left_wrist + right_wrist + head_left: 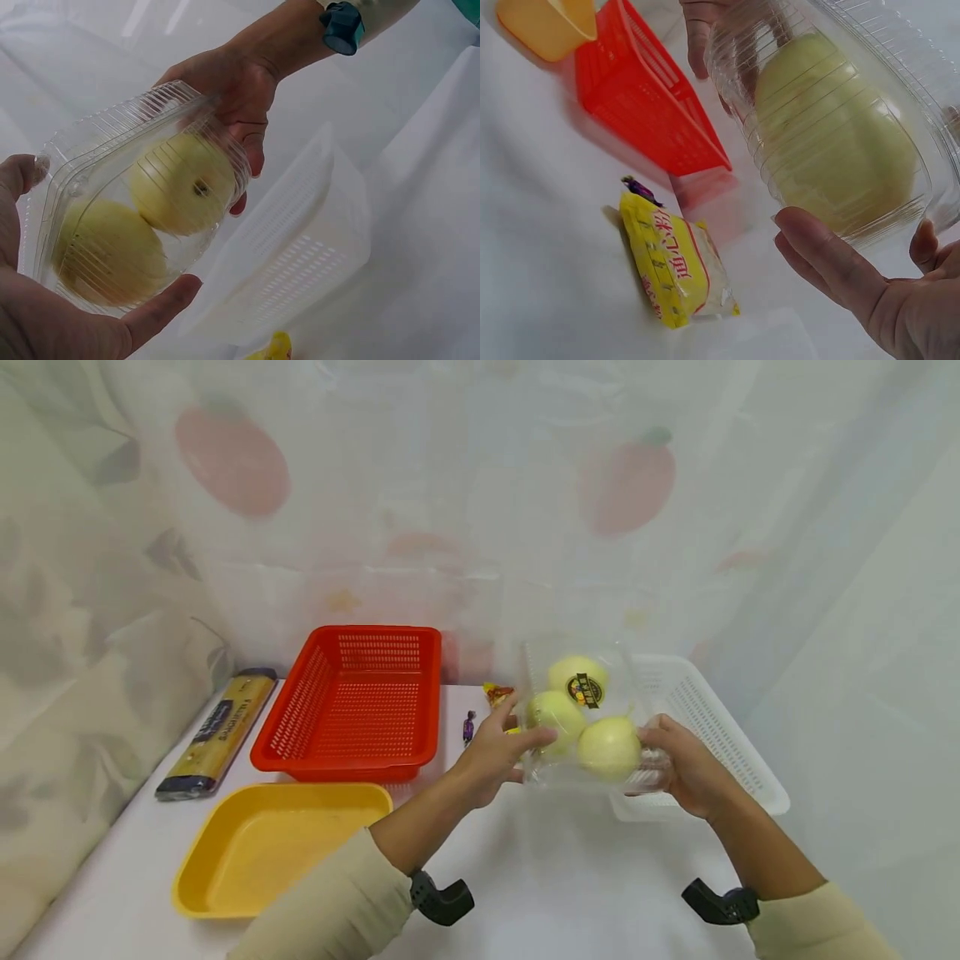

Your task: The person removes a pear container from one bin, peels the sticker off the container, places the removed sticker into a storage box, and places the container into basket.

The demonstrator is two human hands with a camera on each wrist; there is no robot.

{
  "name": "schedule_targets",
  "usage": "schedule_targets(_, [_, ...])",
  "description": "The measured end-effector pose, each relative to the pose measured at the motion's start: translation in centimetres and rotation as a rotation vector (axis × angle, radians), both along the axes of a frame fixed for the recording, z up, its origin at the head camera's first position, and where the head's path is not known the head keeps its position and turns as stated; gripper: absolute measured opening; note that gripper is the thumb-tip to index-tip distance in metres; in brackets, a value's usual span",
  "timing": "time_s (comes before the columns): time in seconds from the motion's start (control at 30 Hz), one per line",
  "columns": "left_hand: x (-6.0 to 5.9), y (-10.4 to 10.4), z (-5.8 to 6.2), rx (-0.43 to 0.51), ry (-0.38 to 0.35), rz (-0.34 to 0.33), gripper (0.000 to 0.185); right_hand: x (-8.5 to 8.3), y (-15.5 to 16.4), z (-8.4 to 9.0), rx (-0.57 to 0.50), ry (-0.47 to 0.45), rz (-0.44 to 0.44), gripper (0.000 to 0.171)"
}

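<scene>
A clear ridged plastic box point(546, 773) with a dark round label holds three pale yellow-green pears point(610, 748) and is held up above the table, tilted. My left hand point(491, 756) grips its left side, thumb on the top face and fingers beneath. On the opposite side my right hand point(688, 767) holds the box by its lower right corner. The left wrist view shows two pears point(182, 184) through the ridged plastic, with both hands around the box. One pear point(832, 135) fills the box in the right wrist view, above my right fingers point(829, 259).
Behind the box stands a white perforated basket point(705, 718). A red basket point(360, 710) and a yellow tub point(277, 835) are at left, beside a pasta pack point(217, 735). A yellow packet point(679, 262) and a purple-wrapped candy point(468, 727) lie near the middle.
</scene>
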State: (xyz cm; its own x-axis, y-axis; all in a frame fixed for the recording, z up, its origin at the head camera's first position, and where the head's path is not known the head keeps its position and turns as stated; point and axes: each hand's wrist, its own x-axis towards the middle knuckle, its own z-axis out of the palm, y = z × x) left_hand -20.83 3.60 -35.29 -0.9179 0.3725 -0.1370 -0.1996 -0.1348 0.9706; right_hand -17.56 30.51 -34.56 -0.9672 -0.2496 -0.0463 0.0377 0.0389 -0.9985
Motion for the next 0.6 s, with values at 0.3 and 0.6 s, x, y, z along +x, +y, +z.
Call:
schedule_targets(0.3, [1.3,-2.5,-0.8,0.034,0.011,-0.031,0.078,1.2,-2.0,-0.5,0.044,-0.015,-0.008,0.02])
schedule_targets(0.6, [2.9,-4.4,-1.5,-0.021,-0.004,-0.021,0.082,2.2,-3.5,-1.7,0.042,-0.05,0.007,0.027])
